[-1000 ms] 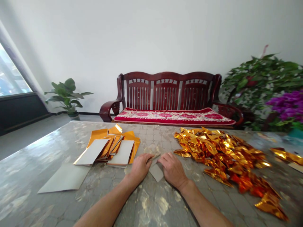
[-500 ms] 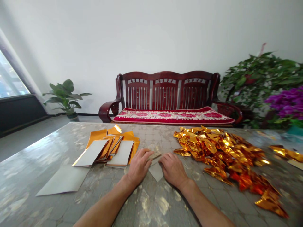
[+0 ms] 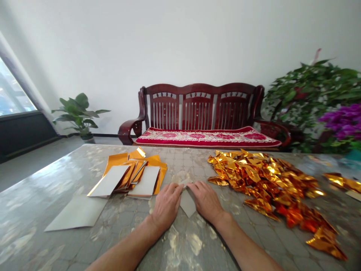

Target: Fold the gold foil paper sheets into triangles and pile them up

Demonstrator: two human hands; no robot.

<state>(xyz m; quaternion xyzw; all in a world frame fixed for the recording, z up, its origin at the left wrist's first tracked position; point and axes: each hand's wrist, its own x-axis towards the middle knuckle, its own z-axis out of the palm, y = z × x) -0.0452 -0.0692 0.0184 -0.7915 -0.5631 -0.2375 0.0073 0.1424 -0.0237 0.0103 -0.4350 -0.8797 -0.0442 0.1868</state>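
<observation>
My left hand (image 3: 166, 205) and my right hand (image 3: 204, 201) rest on the marble-patterned table top (image 3: 47, 226), fingertips meeting over a small folded piece of grey paper (image 3: 187, 203). Its pointed lower end shows between my hands, and my fingers hide its upper part. To the left of my left hand lies a loose stack of gold foil sheets with grey paper (image 3: 132, 177). A large heap of crumpled gold foil (image 3: 265, 188) lies just right of my right hand. A flat grey sheet (image 3: 76, 212) lies further left.
A small pile of gold foil (image 3: 342, 182) lies at the right table edge. Beyond the table stand a dark red wooden bench (image 3: 197, 109) with a red cushion, a potted plant (image 3: 77, 114) and a leafy plant with purple flowers (image 3: 313, 101).
My hands have closed in toward each other over the small grey paper, and my fingers now cover its upper part. The view has tilted slightly.
</observation>
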